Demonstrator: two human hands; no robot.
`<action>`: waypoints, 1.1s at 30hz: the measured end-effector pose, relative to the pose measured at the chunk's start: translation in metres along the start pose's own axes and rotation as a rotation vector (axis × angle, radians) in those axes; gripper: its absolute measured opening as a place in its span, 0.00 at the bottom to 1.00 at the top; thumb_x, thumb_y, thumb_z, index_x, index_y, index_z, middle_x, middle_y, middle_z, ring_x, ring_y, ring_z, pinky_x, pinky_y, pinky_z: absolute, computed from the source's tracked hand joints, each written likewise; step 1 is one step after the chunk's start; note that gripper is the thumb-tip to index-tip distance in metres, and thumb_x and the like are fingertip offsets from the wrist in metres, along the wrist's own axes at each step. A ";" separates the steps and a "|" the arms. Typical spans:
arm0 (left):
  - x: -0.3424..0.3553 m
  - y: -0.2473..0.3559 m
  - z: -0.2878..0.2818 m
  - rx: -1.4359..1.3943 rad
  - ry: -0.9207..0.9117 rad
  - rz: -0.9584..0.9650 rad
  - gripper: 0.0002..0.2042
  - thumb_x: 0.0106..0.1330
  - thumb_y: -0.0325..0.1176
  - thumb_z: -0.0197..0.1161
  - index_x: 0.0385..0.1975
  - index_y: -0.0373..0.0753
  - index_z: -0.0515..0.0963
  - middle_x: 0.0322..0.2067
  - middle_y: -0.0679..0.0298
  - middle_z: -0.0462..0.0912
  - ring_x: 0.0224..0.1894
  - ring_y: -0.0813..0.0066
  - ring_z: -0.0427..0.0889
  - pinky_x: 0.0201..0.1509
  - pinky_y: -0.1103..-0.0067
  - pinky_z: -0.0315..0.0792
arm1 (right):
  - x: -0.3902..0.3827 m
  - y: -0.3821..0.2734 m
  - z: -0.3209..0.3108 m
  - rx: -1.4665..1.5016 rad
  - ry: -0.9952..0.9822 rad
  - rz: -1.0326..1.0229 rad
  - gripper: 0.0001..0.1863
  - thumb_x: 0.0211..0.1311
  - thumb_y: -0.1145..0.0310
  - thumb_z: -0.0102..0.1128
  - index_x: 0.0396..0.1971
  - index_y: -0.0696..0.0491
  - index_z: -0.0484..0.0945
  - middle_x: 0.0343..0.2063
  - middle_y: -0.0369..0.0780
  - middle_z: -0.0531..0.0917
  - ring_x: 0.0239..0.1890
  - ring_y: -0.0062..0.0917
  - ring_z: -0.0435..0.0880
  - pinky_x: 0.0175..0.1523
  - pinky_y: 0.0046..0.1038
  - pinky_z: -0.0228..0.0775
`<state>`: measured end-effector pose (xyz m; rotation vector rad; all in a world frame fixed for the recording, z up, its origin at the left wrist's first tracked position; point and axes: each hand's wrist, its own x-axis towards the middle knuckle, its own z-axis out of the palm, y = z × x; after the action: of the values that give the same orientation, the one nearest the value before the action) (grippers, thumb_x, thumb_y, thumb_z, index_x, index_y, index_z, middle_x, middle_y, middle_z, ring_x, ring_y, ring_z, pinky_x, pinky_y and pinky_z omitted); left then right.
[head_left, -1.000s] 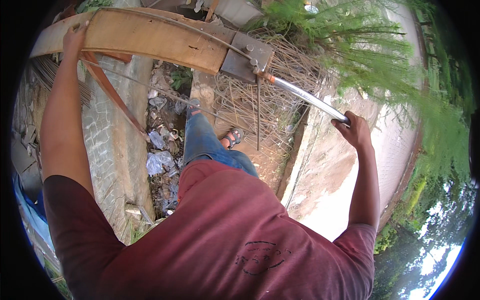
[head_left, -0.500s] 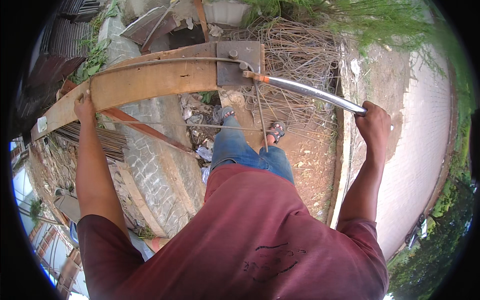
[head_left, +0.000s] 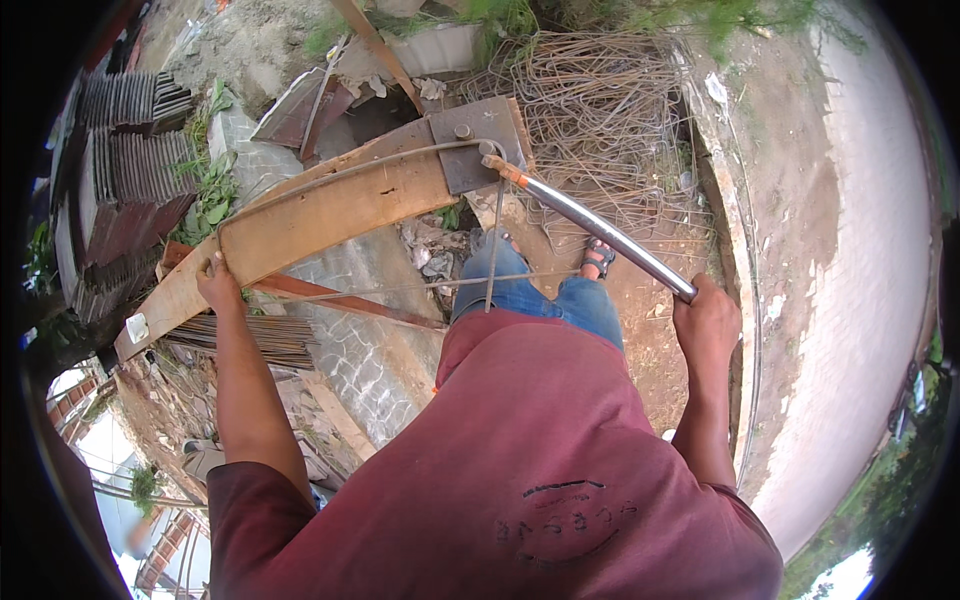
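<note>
A long wooden plank crosses in front of me, with a dark metal plate and short round pins at its right end. A thin steel rod runs along the plank, passes the pins and turns back sharply toward my body. My left hand is closed at the plank's near edge, around the rod's bent end. My right hand grips the far end of a silver bending bar. The bar's orange and rusty head sits against the rod beside the pins.
A tangled heap of bent steel rods lies beyond the plate. Straight rods lie under the plank's left part, near a reddish brace. Stacked roof tiles stand at the far left. A low concrete edge runs along the right.
My right hand has pulled the bar's handle closer to my body and leftward. The rod's free end has swung toward me, with a tighter bend at the pins. The view has also turned.
</note>
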<state>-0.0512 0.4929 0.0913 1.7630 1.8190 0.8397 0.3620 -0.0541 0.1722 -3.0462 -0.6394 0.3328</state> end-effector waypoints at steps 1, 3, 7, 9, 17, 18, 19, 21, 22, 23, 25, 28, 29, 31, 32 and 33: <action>-0.003 0.004 -0.002 -0.011 0.013 -0.018 0.24 0.63 0.38 0.62 0.53 0.27 0.67 0.51 0.47 0.73 0.50 0.61 0.74 0.51 0.72 0.70 | 0.008 0.009 0.003 0.012 0.045 -0.069 0.10 0.52 0.66 0.60 0.19 0.55 0.72 0.19 0.49 0.78 0.25 0.47 0.78 0.31 0.44 0.67; -0.010 0.008 -0.004 0.001 0.026 -0.034 0.24 0.63 0.38 0.63 0.52 0.28 0.68 0.51 0.47 0.73 0.50 0.60 0.74 0.51 0.72 0.70 | 0.030 0.016 0.002 -0.003 0.031 -0.099 0.11 0.52 0.65 0.60 0.19 0.54 0.72 0.20 0.49 0.79 0.26 0.47 0.78 0.32 0.44 0.68; -0.011 0.015 -0.001 0.149 0.076 0.019 0.24 0.61 0.41 0.64 0.50 0.28 0.71 0.51 0.47 0.73 0.50 0.57 0.74 0.53 0.70 0.68 | 0.065 0.032 0.021 -0.021 0.029 -0.194 0.10 0.52 0.63 0.60 0.22 0.53 0.74 0.20 0.48 0.79 0.27 0.46 0.79 0.33 0.43 0.70; -0.005 0.003 -0.003 0.211 0.093 0.053 0.24 0.60 0.42 0.64 0.49 0.28 0.72 0.50 0.46 0.73 0.51 0.55 0.73 0.55 0.69 0.67 | 0.076 0.040 0.024 0.008 0.043 -0.230 0.12 0.51 0.60 0.63 0.22 0.52 0.74 0.20 0.48 0.79 0.27 0.46 0.79 0.31 0.43 0.69; 0.001 -0.007 0.003 0.343 0.142 0.083 0.26 0.56 0.46 0.66 0.46 0.29 0.75 0.47 0.45 0.75 0.53 0.51 0.72 0.56 0.66 0.65 | 0.078 -0.003 0.021 0.523 -0.325 -0.299 0.20 0.54 0.55 0.66 0.19 0.57 0.73 0.14 0.35 0.71 0.20 0.19 0.67 0.26 0.27 0.61; 0.001 -0.007 0.004 0.349 0.146 0.101 0.26 0.56 0.46 0.66 0.46 0.29 0.75 0.47 0.45 0.75 0.52 0.51 0.72 0.56 0.66 0.65 | 0.074 -0.008 0.032 0.599 -0.342 -0.327 0.20 0.55 0.55 0.66 0.20 0.57 0.74 0.15 0.33 0.70 0.21 0.16 0.65 0.26 0.26 0.59; 0.002 -0.007 0.003 0.358 0.155 0.116 0.26 0.56 0.46 0.66 0.46 0.29 0.75 0.47 0.45 0.75 0.52 0.51 0.72 0.57 0.65 0.65 | 0.070 -0.023 0.026 0.624 -0.373 -0.334 0.20 0.55 0.55 0.66 0.21 0.58 0.75 0.14 0.33 0.71 0.21 0.17 0.66 0.25 0.26 0.59; -0.001 -0.009 0.003 0.370 0.169 0.135 0.25 0.57 0.46 0.66 0.45 0.30 0.75 0.47 0.45 0.75 0.52 0.51 0.72 0.57 0.65 0.64 | 0.071 -0.031 0.020 0.532 -0.310 -0.294 0.20 0.55 0.54 0.66 0.21 0.57 0.76 0.13 0.34 0.71 0.19 0.17 0.67 0.25 0.26 0.60; -0.002 -0.008 0.003 0.373 0.175 0.138 0.25 0.57 0.46 0.66 0.45 0.30 0.75 0.47 0.45 0.75 0.52 0.50 0.72 0.57 0.65 0.64 | 0.072 -0.029 0.018 0.500 -0.240 -0.317 0.20 0.54 0.54 0.66 0.21 0.57 0.76 0.12 0.34 0.71 0.18 0.18 0.67 0.24 0.27 0.60; -0.002 -0.008 0.002 0.379 0.180 0.141 0.25 0.57 0.46 0.66 0.45 0.30 0.75 0.46 0.45 0.75 0.52 0.50 0.72 0.57 0.64 0.64 | 0.075 -0.024 0.012 0.429 -0.194 -0.321 0.19 0.54 0.54 0.67 0.21 0.56 0.77 0.12 0.35 0.72 0.17 0.19 0.67 0.24 0.28 0.60; 0.001 -0.016 0.001 0.396 0.215 0.167 0.25 0.56 0.46 0.66 0.45 0.30 0.75 0.46 0.46 0.76 0.52 0.50 0.72 0.57 0.64 0.64 | 0.088 0.001 -0.002 0.308 -0.119 -0.389 0.19 0.53 0.53 0.67 0.19 0.55 0.76 0.11 0.39 0.72 0.15 0.23 0.69 0.23 0.30 0.63; -0.002 -0.012 0.009 0.380 0.236 0.193 0.25 0.56 0.46 0.67 0.45 0.31 0.76 0.45 0.46 0.76 0.52 0.49 0.72 0.57 0.64 0.65 | 0.108 0.048 -0.011 0.044 -0.008 -0.416 0.19 0.50 0.55 0.68 0.16 0.54 0.73 0.14 0.46 0.76 0.18 0.41 0.76 0.25 0.36 0.65; -0.003 -0.009 0.007 0.374 0.244 0.200 0.25 0.55 0.46 0.67 0.45 0.31 0.76 0.45 0.46 0.76 0.52 0.49 0.72 0.57 0.64 0.65 | 0.111 0.048 -0.019 -0.028 -0.009 -0.405 0.19 0.50 0.54 0.68 0.16 0.53 0.74 0.15 0.46 0.77 0.20 0.44 0.76 0.26 0.38 0.66; 0.000 -0.012 0.008 0.384 0.230 0.170 0.25 0.55 0.46 0.67 0.45 0.31 0.76 0.45 0.46 0.76 0.52 0.49 0.72 0.57 0.64 0.65 | 0.118 0.040 -0.035 -0.179 -0.017 -0.397 0.18 0.49 0.53 0.67 0.17 0.52 0.74 0.16 0.47 0.78 0.23 0.46 0.78 0.28 0.41 0.67; 0.002 -0.013 0.008 0.387 0.225 0.158 0.25 0.55 0.46 0.67 0.45 0.31 0.76 0.45 0.46 0.76 0.52 0.49 0.72 0.57 0.64 0.65 | 0.125 0.038 -0.035 -0.174 -0.018 -0.439 0.17 0.49 0.54 0.66 0.17 0.52 0.74 0.16 0.47 0.78 0.24 0.46 0.78 0.29 0.42 0.68; 0.001 -0.016 0.008 0.381 0.226 0.159 0.25 0.55 0.46 0.67 0.45 0.31 0.76 0.46 0.46 0.76 0.52 0.49 0.72 0.57 0.64 0.64 | 0.132 0.039 -0.034 -0.170 -0.019 -0.481 0.17 0.49 0.54 0.66 0.18 0.52 0.75 0.17 0.47 0.78 0.24 0.46 0.78 0.29 0.42 0.68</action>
<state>-0.0566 0.4950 0.0746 2.1463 2.1181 0.8214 0.5027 -0.0360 0.1768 -2.9022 -1.4244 0.3035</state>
